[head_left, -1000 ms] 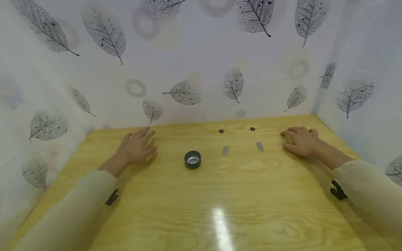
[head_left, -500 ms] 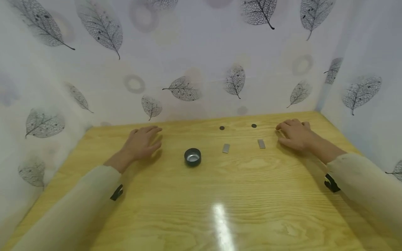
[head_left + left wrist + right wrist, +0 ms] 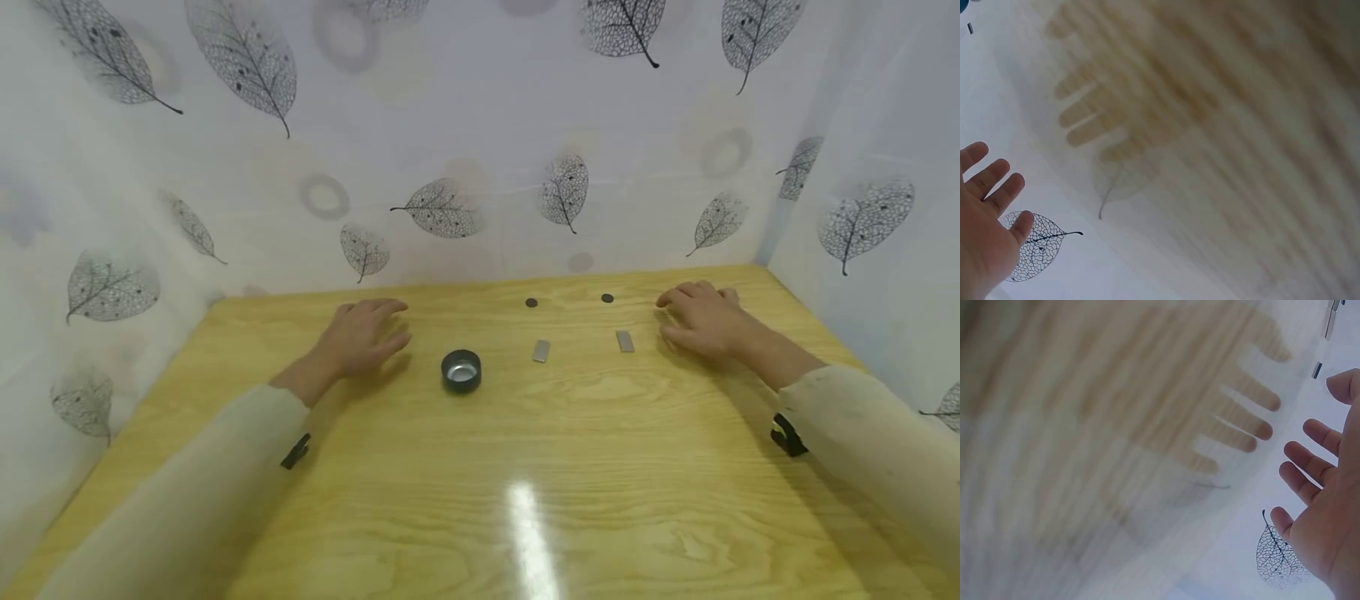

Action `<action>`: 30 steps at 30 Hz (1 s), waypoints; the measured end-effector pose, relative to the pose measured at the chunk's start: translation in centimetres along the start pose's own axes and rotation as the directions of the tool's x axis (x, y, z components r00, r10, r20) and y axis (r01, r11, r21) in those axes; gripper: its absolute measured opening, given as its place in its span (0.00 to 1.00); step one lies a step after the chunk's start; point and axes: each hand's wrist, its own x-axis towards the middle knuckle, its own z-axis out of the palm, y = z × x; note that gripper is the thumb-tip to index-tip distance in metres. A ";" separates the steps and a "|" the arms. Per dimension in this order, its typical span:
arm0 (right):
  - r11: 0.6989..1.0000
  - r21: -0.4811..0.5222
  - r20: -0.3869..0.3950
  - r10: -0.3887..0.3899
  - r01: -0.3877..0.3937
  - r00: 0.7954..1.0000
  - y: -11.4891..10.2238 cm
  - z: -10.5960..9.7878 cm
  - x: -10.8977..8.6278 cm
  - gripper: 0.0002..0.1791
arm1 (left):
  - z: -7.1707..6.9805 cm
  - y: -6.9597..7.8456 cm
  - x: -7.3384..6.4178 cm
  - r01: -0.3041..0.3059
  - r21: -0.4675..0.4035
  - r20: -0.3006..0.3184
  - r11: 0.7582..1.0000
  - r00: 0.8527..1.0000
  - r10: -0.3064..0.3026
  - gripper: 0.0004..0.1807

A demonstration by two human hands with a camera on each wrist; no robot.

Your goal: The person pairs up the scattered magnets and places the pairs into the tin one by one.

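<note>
In the head view, a small dark round bowl [image 3: 461, 372] with a shiny inside sits on the wooden table. Left of it my left hand [image 3: 356, 340] hovers low, fingers spread and nothing held. Right of the bowl lie two small grey rectangular plates [image 3: 542, 351] [image 3: 626, 342]. Behind them are two dark flat discs [image 3: 532, 302] [image 3: 607, 298]. My right hand [image 3: 701, 321] is just right of the right-hand plate, fingers loosely bent, holding nothing. The left wrist view shows my left fingers [image 3: 1004, 194] extended, and the right wrist view shows my right fingers [image 3: 1310, 464] apart.
The wooden table [image 3: 480, 450] has a bright light reflection near the front. A white curtain [image 3: 495, 125] printed with leaves hangs behind it and along both sides.
My left hand has moved right, closer to the bowl. My right hand has shifted slightly left. The view has tilted a little; the bowl, plates and discs stay in place.
</note>
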 end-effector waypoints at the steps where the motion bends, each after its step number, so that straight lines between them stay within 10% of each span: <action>1: 1.000 -0.001 0.000 -0.001 0.001 1.000 0.0 0.0 0.0 0.26 | 0.0 0.1 0.1 -0.004 -0.014 -0.003 1.000 1.000 0.004 0.32; 15: 0.998 0.041 0.029 -0.038 0.037 0.999 -1.6 0.4 -0.3 0.24 | 1.0 2.8 0.0 -0.060 -0.110 -0.113 0.992 0.992 0.048 0.33; 30: 0.999 0.015 0.030 -0.041 0.040 0.999 -1.8 0.0 1.0 0.22 | 1.7 7.5 2.3 -0.115 -0.116 0.001 0.987 0.993 0.116 0.32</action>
